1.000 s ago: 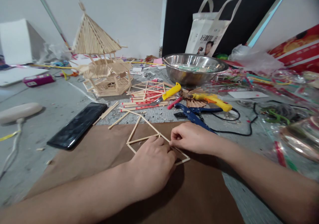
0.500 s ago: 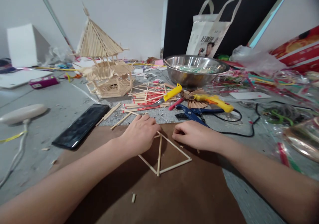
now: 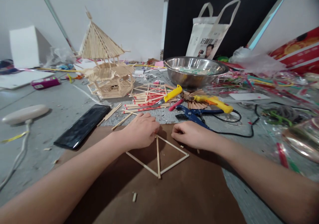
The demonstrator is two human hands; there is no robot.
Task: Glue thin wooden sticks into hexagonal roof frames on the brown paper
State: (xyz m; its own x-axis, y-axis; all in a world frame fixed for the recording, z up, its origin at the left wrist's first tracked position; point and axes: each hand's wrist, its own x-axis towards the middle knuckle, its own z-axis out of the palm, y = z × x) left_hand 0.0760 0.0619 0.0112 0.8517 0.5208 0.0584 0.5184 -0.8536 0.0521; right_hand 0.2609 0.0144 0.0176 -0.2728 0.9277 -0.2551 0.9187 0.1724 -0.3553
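Observation:
A flat frame of thin wooden sticks [image 3: 159,157] lies on brown paper [image 3: 161,190], shaped like a diamond with a stick down its middle. My left hand [image 3: 141,131] rests curled on the frame's far left corner, fingers closed over the sticks. My right hand [image 3: 190,135] lies just to the right of the frame's top point, fingers curled down on the paper; whether they hold anything is hidden. A tiny stick offcut [image 3: 134,196] lies on the paper nearer me.
A stick pagoda model [image 3: 106,66] stands at the back left. A black phone [image 3: 83,125] lies left of the paper. Behind the hands lie loose sticks [image 3: 147,99], a yellow-handled knife [image 3: 169,94], blue cutters [image 3: 194,114], a yellow glue gun [image 3: 214,102], a steel bowl [image 3: 194,69].
The stick frame has been turned on the paper, its middle stick now pointing toward me. My left hand moved from the frame's centre to its far left corner. The right hand barely shifted.

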